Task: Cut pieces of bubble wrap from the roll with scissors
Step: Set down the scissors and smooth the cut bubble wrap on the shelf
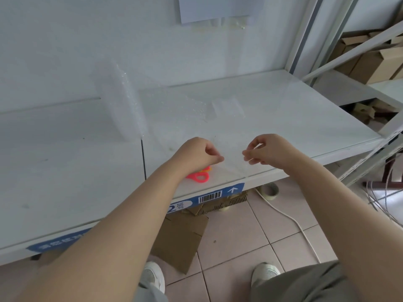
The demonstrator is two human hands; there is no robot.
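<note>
The smooth white shelf [65, 171] spans the view. At ten o'clock from the hands, the bubble wrap roll [124, 105] stands upright on it, a pale dimpled cylinder with blurred edges. A clear sheet [218, 127] lies spread at its three o'clock, almost lost against the white. The left hand [196, 152] and the right hand [268, 150] each pinch the sheet's near edge. The scissors [199, 176], with pink loop handles, lie at the left wrist's six o'clock, blades hidden.

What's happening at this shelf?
A person stands at a white metal shelf. Their left grip and right grip each pinch a clear bubble wrap sheet lying on it. The upright bubble wrap roll stands behind, to the left. Pink-handled scissors lie untouched, partly hidden by the left wrist; no cutting now.
</note>
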